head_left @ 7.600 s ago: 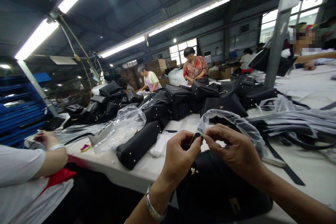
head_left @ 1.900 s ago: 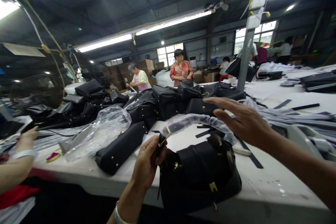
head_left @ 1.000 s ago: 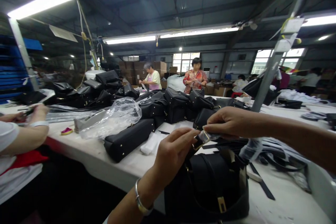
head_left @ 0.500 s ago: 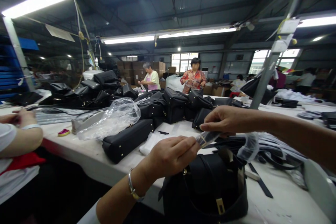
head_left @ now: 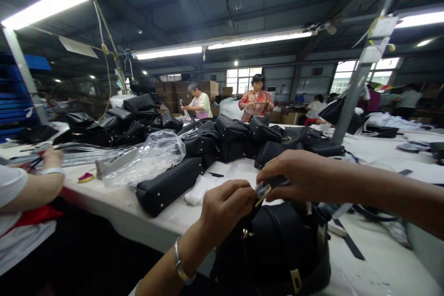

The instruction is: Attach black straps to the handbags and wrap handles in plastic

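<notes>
Table (head_left: 111, 200): white, reaching beyond the bag (head_left: 277, 231).
Bag: black, open, right before us.
Right hand (head_left: 289, 172): above the bag, our fingers closed around the plastic-wrapped strap (head_left: 281, 180).
Left hand (head_left: 227, 206): above the bag's left side, our fingers pinching the strap's end.
Buckle (head_left: 262, 196): gold, between our hands, over the bag.

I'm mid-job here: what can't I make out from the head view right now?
- Head view: exactly how the left hand and right hand grip the strap near its gold buckle; their fingers cover it.
- Head view: inside the black handbag; flap and shadow.
- Head view: that handbag's underside; lower edge.
- Head view: what the co-worker's hand at left holds; small and blurred.
</notes>
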Tool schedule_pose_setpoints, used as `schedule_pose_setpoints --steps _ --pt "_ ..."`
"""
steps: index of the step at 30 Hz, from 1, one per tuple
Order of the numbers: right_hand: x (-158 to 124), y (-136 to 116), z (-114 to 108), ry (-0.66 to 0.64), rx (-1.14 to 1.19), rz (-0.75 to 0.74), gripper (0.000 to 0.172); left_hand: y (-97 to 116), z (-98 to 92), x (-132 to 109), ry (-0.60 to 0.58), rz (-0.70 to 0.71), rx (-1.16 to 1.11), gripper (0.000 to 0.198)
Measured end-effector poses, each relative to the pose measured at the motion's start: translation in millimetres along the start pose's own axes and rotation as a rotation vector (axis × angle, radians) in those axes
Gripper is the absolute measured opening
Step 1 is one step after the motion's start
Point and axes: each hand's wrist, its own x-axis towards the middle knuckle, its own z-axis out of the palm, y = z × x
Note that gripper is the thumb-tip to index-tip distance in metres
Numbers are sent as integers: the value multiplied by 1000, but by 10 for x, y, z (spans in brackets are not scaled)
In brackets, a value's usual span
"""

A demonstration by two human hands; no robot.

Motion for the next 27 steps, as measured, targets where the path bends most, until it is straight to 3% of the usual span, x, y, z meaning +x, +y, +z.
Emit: schedule_pose_setpoints --steps 5,10,16,20,23,27 --pt "-45 61 -14 26 221 44 28 -17 -59 118 -17 -157 -288 20" --pt "-32 78 -17 38 280 83 38 13 -76 197 -5 -229 -304 16" --pt "-32 40 58 115 17 57 28 -76 -67 42 -81 -100 -187 14" --pt "-16 -2 92 146 -45 14 26 -34 -65 -33 54 -143 -185 12" --pt "10 8 105 149 -73 -9 21 15 -50 -41 78 -193 -202 14" --pt "30 65 106 140 -133 2 21 -33 -68 -87 51 -62 -141 29"
